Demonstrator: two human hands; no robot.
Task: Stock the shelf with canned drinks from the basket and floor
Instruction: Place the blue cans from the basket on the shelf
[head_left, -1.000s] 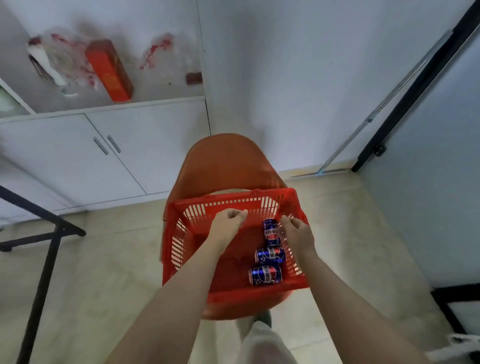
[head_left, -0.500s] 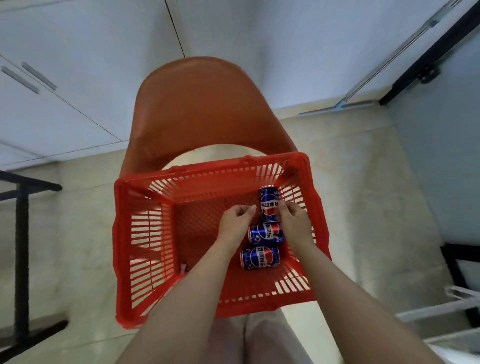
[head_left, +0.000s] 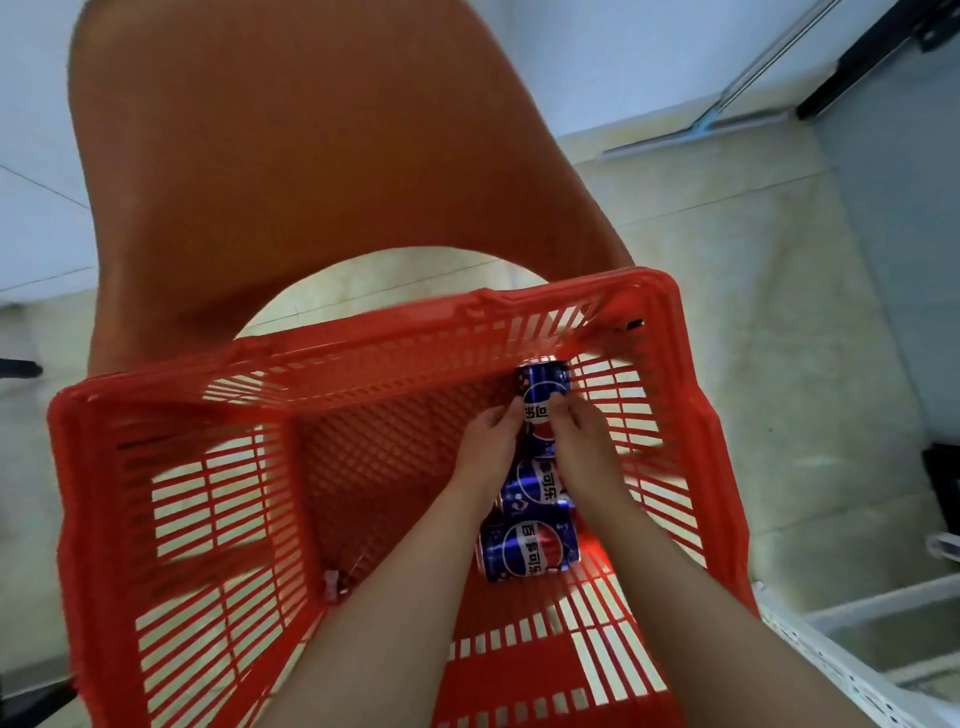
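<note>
— Looking down: what's under everything?
— Pale tiled floor (head_left: 727, 249), a white wall, an orange chair (head_left: 311, 156) carrying the red slatted basket (head_left: 171, 467).
— And the cans?
— Three blue cola cans lie on their sides along the basket's right wall. The far can (head_left: 540, 389) runs lengthwise away; the middle can (head_left: 532, 488) and near can (head_left: 527, 551) lie crosswise.
— Hands?
— The left hand (head_left: 485, 447) and right hand (head_left: 582, 441) pinch the far can between fingertips.

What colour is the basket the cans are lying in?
The basket is red slotted plastic, seen clearly in the head view; the cans are blue.
</note>
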